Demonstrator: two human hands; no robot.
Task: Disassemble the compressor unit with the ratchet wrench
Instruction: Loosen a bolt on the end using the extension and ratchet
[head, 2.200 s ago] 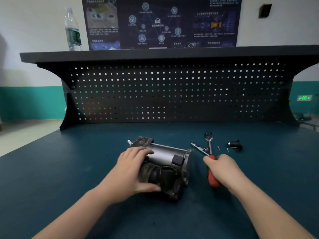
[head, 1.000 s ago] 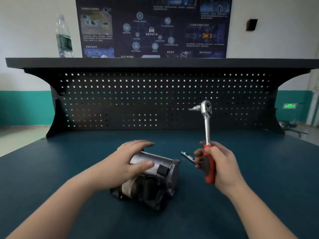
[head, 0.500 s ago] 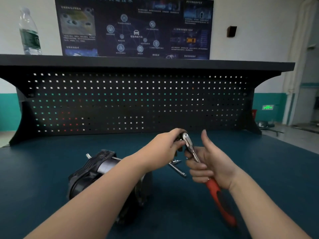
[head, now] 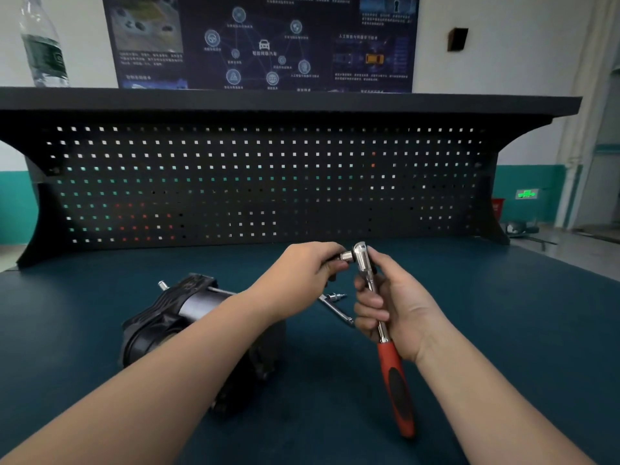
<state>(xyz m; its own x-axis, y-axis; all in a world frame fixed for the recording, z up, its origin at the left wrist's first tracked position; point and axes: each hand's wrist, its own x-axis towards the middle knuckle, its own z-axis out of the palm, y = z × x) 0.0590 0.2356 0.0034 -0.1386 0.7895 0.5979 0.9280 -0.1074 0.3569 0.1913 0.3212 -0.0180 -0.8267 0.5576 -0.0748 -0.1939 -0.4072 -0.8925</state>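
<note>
Two hands are seen above the worktop (head: 503, 330): one left hand (head: 302, 273) and one right hand (head: 396, 307). One ratchet wrench (head: 382, 330), one compressor unit (head: 174, 317), one extension bar (head: 335, 310) and one small bit (head: 335, 296) are counted. One water bottle (head: 43, 45) is counted on the shelf (head: 302, 100), and one poster (head: 261, 41) on the wall.

Ratchet wrench (head: 370, 290): chrome shank, red-and-black handle. Compressor unit (head: 174, 320): black. Bench top (head: 503, 330): dark teal. Pegboard (head: 268, 182): black, square-perforated.

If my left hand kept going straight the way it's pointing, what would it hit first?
Almost at once the chrome head of the ratchet wrench: the left hand points right, pinching a dark piece at its drive. Behind that, probably the right hand.
</note>
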